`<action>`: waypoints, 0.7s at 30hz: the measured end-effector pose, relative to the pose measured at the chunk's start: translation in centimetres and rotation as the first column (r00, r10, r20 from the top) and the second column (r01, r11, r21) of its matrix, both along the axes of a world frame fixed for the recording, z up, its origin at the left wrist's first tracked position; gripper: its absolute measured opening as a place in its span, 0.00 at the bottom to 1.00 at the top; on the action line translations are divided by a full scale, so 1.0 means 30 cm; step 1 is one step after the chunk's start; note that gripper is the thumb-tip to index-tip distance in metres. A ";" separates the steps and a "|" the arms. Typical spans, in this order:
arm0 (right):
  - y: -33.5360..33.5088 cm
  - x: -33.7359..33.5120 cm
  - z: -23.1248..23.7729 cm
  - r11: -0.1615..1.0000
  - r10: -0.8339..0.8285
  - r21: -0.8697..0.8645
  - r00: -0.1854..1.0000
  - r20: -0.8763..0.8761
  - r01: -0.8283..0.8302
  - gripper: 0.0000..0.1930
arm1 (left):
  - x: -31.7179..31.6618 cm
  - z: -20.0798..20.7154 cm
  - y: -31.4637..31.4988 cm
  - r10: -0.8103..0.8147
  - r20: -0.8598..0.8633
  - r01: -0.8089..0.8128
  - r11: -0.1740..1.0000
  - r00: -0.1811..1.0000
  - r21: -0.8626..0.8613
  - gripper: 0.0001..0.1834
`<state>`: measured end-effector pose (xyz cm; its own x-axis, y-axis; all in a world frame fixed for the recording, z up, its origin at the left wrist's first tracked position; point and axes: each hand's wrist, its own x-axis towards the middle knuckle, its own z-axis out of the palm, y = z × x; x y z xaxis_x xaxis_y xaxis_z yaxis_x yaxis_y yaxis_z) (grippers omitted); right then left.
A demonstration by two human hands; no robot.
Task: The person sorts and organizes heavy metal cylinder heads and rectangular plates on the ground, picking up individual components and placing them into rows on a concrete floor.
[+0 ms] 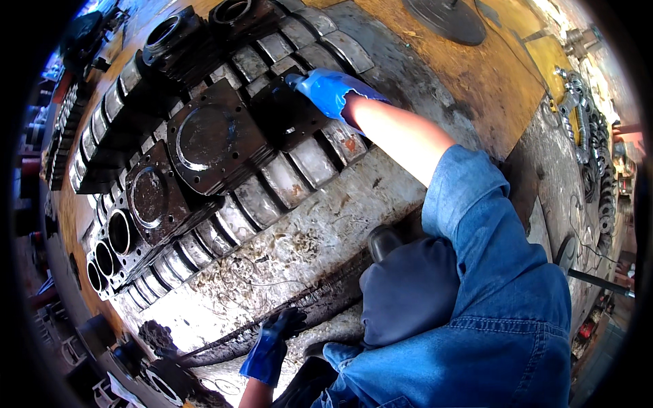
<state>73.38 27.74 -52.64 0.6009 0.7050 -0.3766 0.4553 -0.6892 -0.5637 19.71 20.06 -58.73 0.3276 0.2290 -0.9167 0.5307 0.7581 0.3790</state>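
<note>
My right hand (325,92), in a blue glove, reaches to the far side of a dark square metal plate (284,117). Its fingers look closed on the plate's upper right edge, though most are hidden. Left of that plate lies a larger flanged plate (216,137) with a round raised ring and bolt holes, on a stack. Beside it sits a smaller ringed plate (153,194), also stacked. Low in the view my left hand (275,338), in a blue glove with dark fingers, holds nothing. Its fingers stretch out over a dark greasy edge (320,302).
Rows of grey metal blocks (262,194) lie under and around the plates. Bored flanges (119,231) line the left end, and a taller block row (102,129) stands beyond. Metal rings (602,197) lie far right. A round dark base (445,17) is at the top.
</note>
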 end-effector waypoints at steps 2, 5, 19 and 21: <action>-0.002 0.014 -0.037 0.999 -0.027 0.030 1.000 -0.008 0.027 0.38 | 0.002 -0.004 -0.007 0.012 -0.005 -0.012 1.000 1.000 0.010 0.26; 0.021 0.021 -0.042 1.000 -0.018 -0.013 1.000 0.007 0.018 0.38 | 0.046 0.024 0.010 -0.036 -0.048 0.038 0.999 0.998 0.039 0.27; 0.007 0.102 0.032 0.922 -0.178 0.384 0.939 0.293 0.055 0.26 | 0.033 0.065 0.007 0.013 -0.051 -0.008 0.996 0.999 0.091 0.27; -0.075 0.152 0.055 0.862 -0.168 0.496 0.981 0.094 0.100 0.28 | 0.052 0.066 0.012 0.004 -0.031 -0.001 0.996 1.000 0.089 0.27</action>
